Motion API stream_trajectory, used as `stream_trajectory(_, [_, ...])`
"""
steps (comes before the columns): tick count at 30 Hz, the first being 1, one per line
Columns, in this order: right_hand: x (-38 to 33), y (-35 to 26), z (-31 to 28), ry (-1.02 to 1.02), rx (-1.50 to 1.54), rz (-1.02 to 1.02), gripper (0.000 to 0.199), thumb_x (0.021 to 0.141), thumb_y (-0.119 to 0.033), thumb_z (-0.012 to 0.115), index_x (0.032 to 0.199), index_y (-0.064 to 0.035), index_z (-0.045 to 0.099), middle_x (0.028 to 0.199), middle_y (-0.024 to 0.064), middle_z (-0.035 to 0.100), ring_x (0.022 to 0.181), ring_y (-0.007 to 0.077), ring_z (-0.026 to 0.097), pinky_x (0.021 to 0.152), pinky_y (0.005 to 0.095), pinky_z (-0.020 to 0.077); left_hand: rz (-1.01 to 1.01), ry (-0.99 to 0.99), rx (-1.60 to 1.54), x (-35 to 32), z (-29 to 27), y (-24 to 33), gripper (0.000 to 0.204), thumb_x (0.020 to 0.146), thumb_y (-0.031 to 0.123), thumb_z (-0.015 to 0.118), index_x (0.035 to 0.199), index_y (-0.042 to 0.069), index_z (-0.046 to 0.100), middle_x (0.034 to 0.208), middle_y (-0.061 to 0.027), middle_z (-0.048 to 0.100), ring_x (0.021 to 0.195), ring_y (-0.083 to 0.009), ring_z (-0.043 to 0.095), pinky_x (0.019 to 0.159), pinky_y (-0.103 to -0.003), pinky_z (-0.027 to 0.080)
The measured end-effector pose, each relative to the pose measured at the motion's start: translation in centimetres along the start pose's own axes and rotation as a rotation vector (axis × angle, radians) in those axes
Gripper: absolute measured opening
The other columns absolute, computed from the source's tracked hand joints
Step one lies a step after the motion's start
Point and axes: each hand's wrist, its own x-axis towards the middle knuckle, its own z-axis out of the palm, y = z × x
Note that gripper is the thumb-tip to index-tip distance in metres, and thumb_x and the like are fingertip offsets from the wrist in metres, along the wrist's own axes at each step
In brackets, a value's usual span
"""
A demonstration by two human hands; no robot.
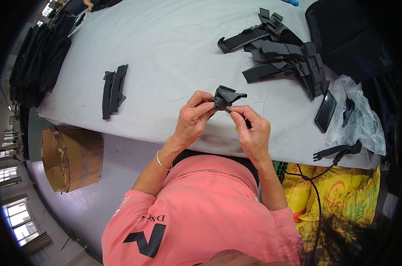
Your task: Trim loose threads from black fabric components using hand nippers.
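A small black folded fabric piece [225,94] is held up between my two hands, over the near edge of the white-covered table [174,53]. My left hand [193,116] pinches its left side between thumb and fingers. On the right, my right hand [252,131] is closed, thumb against fingertips, at the piece's lower right end; part of it is hidden by the fingers. Similar black fabric strips [276,51] lie in a loose heap at the far right. Two more black strips [114,92] lie side by side on the left.
A dark phone [325,111], a clear plastic bag [360,117] and a black buckle strap [343,150] lie at the right edge. Yellow sacks [338,190] are below them. A cardboard box [72,157] stands on the floor at left. Dark garments [41,57] hang at far left.
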Motion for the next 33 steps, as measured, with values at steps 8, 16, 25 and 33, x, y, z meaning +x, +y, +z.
stream_trajectory(8, [-0.3,0.3,0.7,0.060,0.092,0.014,0.007,0.085,-0.011,0.063,0.089,-0.0066,0.067,0.069,0.0057,0.063,0.053,0.0160,0.055,0.049,0.0272,0.0397,-0.032,-0.004,-0.052,0.0,0.1,0.2,0.014,0.080,-0.012,0.060,0.091,-0.003,0.063,0.097,-0.0072,0.055,0.078,-0.0150,0.055,0.065,-0.024,0.047])
stream_trajectory(16, [-0.9,0.6,1.4,0.107,0.114,0.017,0.008,0.084,-0.011,0.064,0.090,-0.0066,0.066,0.068,0.0060,0.062,0.056,0.0171,0.056,0.052,0.0277,0.0411,-0.084,-0.006,-0.163,-0.2,0.3,0.2,0.014,0.081,-0.009,0.061,0.093,-0.002,0.065,0.098,-0.0057,0.055,0.082,-0.0136,0.054,0.069,-0.023,0.045])
stream_trajectory(25, [-0.9,0.6,1.6,0.136,0.083,-0.049,0.008,0.084,-0.011,0.064,0.090,-0.0063,0.066,0.072,0.0072,0.064,0.059,0.0203,0.059,0.053,0.0288,0.0430,-0.122,-0.040,-0.167,-0.4,0.2,0.3,0.016,0.081,-0.010,0.059,0.093,-0.002,0.065,0.098,-0.0052,0.054,0.081,-0.0129,0.053,0.068,-0.023,0.044])
stream_trajectory(33, [-0.9,1.2,1.3,0.043,0.276,0.137,0.011,0.086,-0.011,0.064,0.093,-0.0034,0.066,0.073,0.0041,0.064,0.065,0.0111,0.057,0.058,0.0247,0.0434,-0.111,-0.086,-0.207,-0.4,-0.1,0.2,0.015,0.082,-0.009,0.059,0.094,-0.002,0.066,0.101,-0.0057,0.054,0.084,-0.0130,0.053,0.070,-0.024,0.045])
